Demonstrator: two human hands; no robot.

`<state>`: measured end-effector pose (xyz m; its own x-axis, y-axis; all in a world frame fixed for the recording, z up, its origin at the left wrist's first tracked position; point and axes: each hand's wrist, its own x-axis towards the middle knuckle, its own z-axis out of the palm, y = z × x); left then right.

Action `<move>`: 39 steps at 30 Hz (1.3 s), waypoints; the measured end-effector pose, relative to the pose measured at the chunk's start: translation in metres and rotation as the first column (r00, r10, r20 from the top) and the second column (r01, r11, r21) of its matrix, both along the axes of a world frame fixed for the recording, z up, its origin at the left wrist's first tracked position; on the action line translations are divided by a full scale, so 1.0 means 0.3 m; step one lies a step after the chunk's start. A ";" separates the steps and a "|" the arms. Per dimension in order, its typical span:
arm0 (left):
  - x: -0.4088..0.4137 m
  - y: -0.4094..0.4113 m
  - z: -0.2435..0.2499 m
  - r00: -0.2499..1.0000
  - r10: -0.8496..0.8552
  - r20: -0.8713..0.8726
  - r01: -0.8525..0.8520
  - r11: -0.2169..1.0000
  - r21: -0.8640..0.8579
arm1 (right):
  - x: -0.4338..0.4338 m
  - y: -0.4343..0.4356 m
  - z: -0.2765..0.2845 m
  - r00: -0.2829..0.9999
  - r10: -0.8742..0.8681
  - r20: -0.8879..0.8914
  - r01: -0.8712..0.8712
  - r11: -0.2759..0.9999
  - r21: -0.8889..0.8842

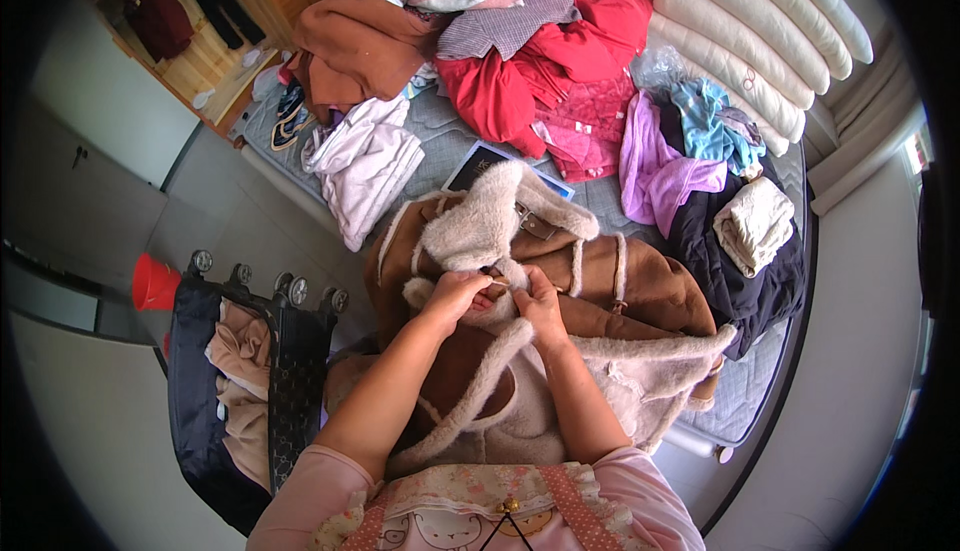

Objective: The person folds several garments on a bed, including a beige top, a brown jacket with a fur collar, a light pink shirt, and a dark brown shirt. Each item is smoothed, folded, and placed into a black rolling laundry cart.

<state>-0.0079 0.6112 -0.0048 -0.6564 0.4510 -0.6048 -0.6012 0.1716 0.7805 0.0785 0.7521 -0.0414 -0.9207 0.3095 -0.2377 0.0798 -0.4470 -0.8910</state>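
Note:
A brown suede-look coat (652, 281) with cream fleece lining and trim lies spread before me, partly on the mattress. Its fleece collar (469, 232) is turned up, with a buckled strap (534, 222) showing near it. My left hand (459, 297) pinches a small tan piece at the front edge, perhaps a button or toggle. Close beside it, my right hand (538, 302) grips the fleece-trimmed edge. The fingers partly hide the fastening, so its exact form cannot be made out.
Clothes heap on the mattress (600, 206): a red jacket (487, 97), a brown garment (360, 48), white folded cloth (367, 161) and purple cloth (652, 168). Rolled quilts (742, 33) stack at back right. An open suitcase (300, 371) and red bucket (154, 282) stand left.

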 end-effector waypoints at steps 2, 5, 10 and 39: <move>-0.005 0.008 0.001 1.000 -0.016 0.012 0.016 0.999 -0.034 | 0.004 -0.001 -0.020 1.000 -0.024 -0.007 0.024 0.999 0.042; -0.009 0.015 0.003 0.999 -0.046 0.023 0.048 0.996 -0.079 | 0.012 0.002 -0.044 1.000 -0.024 0.009 0.024 0.997 0.070; -0.009 0.043 -0.006 0.994 -0.111 0.001 0.109 0.974 -0.197 | 0.029 0.019 -0.063 0.997 0.002 0.082 -0.006 0.999 0.050; 0.029 0.018 -0.028 0.979 -0.177 -0.103 0.168 0.982 -0.090 | 0.008 0.002 0.026 0.992 -0.097 0.086 0.124 0.910 -0.395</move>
<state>0.0008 0.6166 -0.0131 -0.6376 0.5158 -0.5722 -0.4684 0.3301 0.8196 0.0808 0.7527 -0.0336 -0.8651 0.2758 -0.4190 0.0596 -0.7729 -0.6318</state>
